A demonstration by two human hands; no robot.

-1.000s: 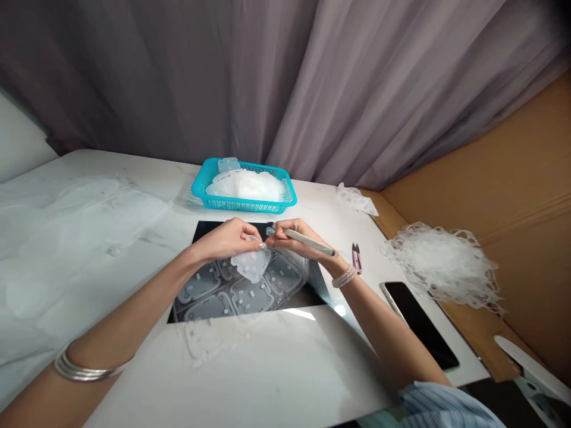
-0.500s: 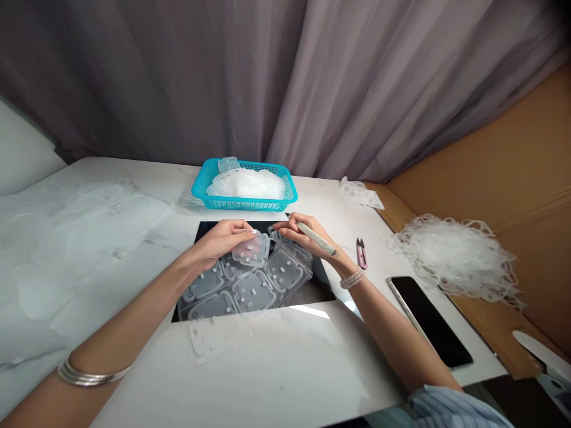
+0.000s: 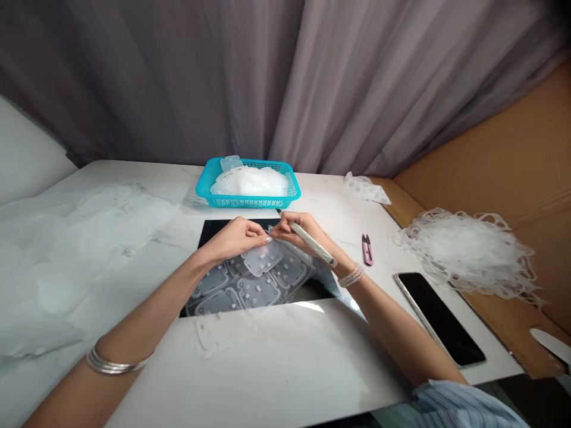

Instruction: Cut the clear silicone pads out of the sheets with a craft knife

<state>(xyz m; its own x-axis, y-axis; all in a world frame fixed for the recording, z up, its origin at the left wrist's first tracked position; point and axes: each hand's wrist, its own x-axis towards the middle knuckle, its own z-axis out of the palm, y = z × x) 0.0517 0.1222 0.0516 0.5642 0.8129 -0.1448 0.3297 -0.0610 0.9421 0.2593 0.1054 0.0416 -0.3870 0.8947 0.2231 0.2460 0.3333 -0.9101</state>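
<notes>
My left hand pinches the upper edge of a translucent plastic piece, roughly square with rounded corners and small raised nubs. Facing it, my right hand has its thumb and fingertips closed at the same edge, almost touching the left fingertips. A slim pen-like tool with a pale marbled handle and dark pointed tip is tucked in the right hand, tip pointing away from me. Beneath lies a translucent moulded sheet of similar joined shapes on a black mat. What exactly the right fingertips pinch is too small to tell.
A blue basket behind the mat holds a pile of translucent pieces. More translucent sheets spread out left. Pink thread snips, a phone and a heap of stringy offcuts lie right. One scrap rests in front.
My left hand and the piece have shifted right, bringing the fingertips of both hands together at its upper edge. The whole view has shifted slightly.
</notes>
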